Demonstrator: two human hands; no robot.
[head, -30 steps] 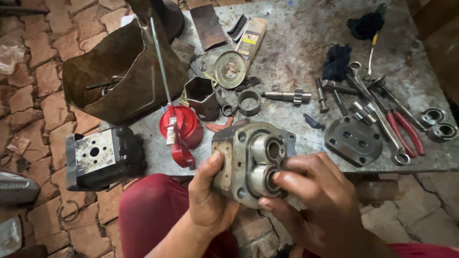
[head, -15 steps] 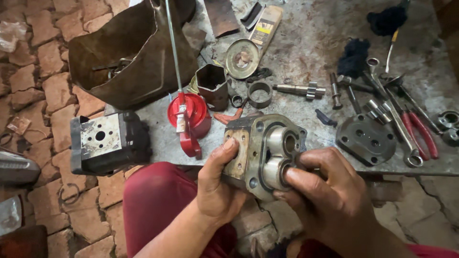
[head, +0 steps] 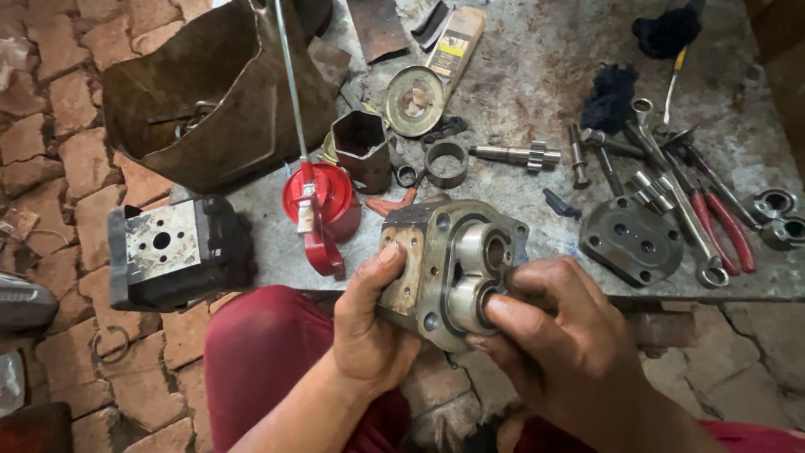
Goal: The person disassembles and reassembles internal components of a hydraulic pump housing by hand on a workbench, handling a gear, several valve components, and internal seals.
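I hold a grey metal pump housing [head: 436,252] over my lap at the table's front edge. My left hand [head: 369,323] grips its left side, thumb on the flat flange. My right hand [head: 553,327] presses its fingertips on the lower of the two round bushings [head: 470,298] seated in the housing's open face. The upper bushing [head: 485,247] shows beside it. My red trousers [head: 260,361] are below.
On the metal table [head: 537,75] lie a red oil can [head: 323,201], a gear shaft [head: 511,153], a ring [head: 446,161], a cover plate [head: 631,239], red-handled pliers [head: 725,226] and spanners. A black pump body [head: 172,252] and a dark metal bin [head: 210,92] stand at left on brick floor.
The view has shifted slightly. My right fingers have moved further onto the lower bushing while the left hand keeps its hold on the housing.
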